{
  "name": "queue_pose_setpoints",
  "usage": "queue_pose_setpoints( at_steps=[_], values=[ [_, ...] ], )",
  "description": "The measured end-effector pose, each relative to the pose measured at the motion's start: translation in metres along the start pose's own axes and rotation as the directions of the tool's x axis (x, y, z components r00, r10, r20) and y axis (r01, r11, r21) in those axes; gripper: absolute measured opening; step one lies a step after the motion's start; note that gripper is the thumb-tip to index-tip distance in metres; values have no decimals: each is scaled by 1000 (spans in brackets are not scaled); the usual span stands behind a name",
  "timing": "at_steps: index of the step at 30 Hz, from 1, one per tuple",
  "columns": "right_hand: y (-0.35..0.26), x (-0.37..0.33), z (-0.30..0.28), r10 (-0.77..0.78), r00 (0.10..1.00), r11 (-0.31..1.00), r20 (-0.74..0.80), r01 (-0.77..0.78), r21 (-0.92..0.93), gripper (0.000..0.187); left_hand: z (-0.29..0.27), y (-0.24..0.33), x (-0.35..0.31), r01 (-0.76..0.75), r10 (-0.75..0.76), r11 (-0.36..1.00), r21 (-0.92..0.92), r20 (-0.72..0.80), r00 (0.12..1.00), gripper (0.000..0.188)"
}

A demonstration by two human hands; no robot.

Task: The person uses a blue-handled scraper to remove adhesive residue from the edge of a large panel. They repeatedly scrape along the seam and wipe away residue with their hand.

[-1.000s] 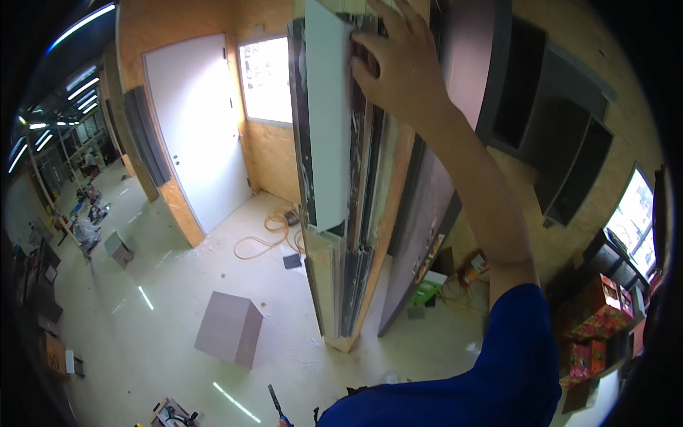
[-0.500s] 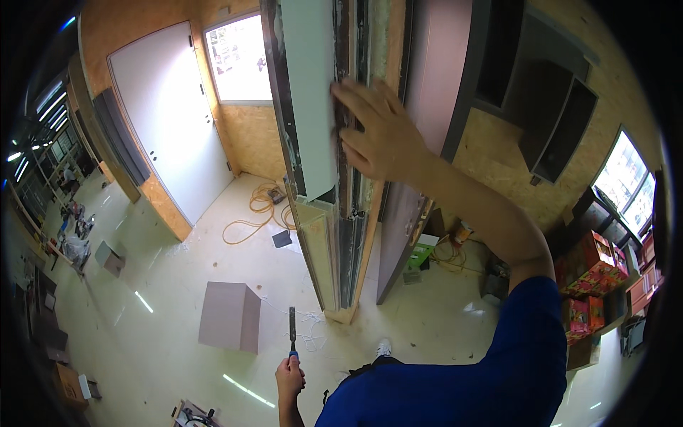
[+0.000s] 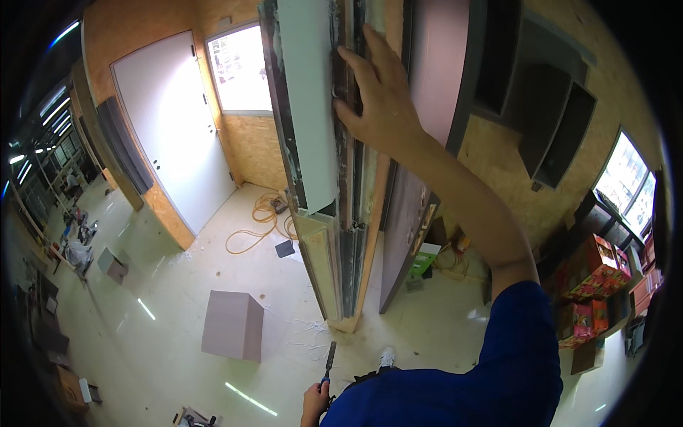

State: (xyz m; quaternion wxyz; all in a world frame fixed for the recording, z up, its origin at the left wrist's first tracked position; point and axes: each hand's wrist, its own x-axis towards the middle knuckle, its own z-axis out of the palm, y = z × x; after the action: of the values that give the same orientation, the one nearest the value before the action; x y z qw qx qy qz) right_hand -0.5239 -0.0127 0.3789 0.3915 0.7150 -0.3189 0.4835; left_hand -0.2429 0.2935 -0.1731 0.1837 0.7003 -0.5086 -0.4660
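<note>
My left hand (image 3: 313, 404) is low in front of me, closed round the blue handle of a chisel (image 3: 330, 361). The chisel's flat dark blade points up, apart from the wall end. Higher up, my right hand (image 3: 390, 117) has its fingers spread against the rough dark strip (image 3: 346, 171) on the upright end of a partition (image 3: 311, 114). Beside that strip runs a pale smooth panel, its lower end cut ragged above a cream-coloured section. White smears of filler or sealant mark the dark edges. The palm side of my right hand is hidden.
A pinkish door (image 3: 437, 78) stands right of the partition, a white door (image 3: 167, 128) at left. An orange cord (image 3: 263, 220) and grey box (image 3: 231, 324) lie on the floor. White strands (image 3: 309, 327) lie by the partition's foot. Colourful cartons (image 3: 594, 267) stack at right.
My right hand has moved slightly up along the strip, fingers spread wider. My left hand with the chisel has moved down and to the right. The view has shifted a little.
</note>
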Motion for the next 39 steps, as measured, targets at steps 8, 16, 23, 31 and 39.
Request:
queue_pose_setpoints(
  at_steps=[8, 16, 23, 31, 39],
  values=[
    [19, 14, 11, -193, 967, 979, -167, 179, -95, 21, -21, 5, -21, 80, -84, 995, -60, -53, 995, 44],
    [4, -4, 7, -199, 971, 964, -132, 169, -205, 15, -40, -16, -16, 191, -205, 966, -172, -66, 977, 43],
    [-12, 18, -14, -178, 972, 978, -154, 158, -137, 11, -46, -18, -28, 250, -282, 930, -268, -87, 955, 40],
    [-4, -10, -76, 341, 870, 790, -357, -59, 611, 10, -42, -26, -35, 280, -304, 925, -257, -57, 951, 39],
    [-148, -374, -36, 96, 89, 869, 991, -494, -40, 45, -50, 35, -25, -33, -53, 937, -348, -236, 970, 29]
  ],
)
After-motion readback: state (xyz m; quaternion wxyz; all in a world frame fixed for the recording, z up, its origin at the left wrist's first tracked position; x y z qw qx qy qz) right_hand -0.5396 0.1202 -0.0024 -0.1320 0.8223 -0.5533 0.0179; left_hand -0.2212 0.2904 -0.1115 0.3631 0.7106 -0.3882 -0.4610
